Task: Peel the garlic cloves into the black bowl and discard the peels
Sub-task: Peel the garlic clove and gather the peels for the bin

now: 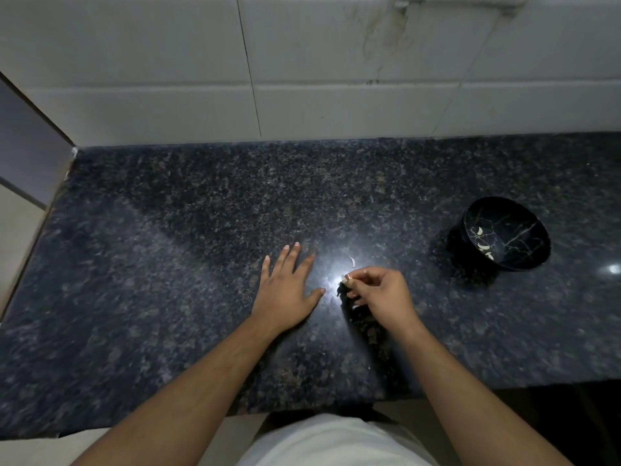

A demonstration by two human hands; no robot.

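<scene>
My left hand (289,284) lies flat on the dark granite counter (168,230) with its fingers spread and straight. To its right, my right hand (376,290) pinches a small pale piece of garlic peel (346,279) at its fingertips, just above the counter. A thin white peel (352,261) lies loose on the stone just beyond those fingertips, in a bright glare. The black bowl (524,213) with pale marble veins stands at the right, an arm's reach from my right hand. Several peeled white garlic cloves (484,245) rest inside it.
A white tiled wall (302,79) runs along the back of the counter. A grey panel (23,156) closes the left end. The counter's front edge (235,412) runs just above my white shirt (329,442).
</scene>
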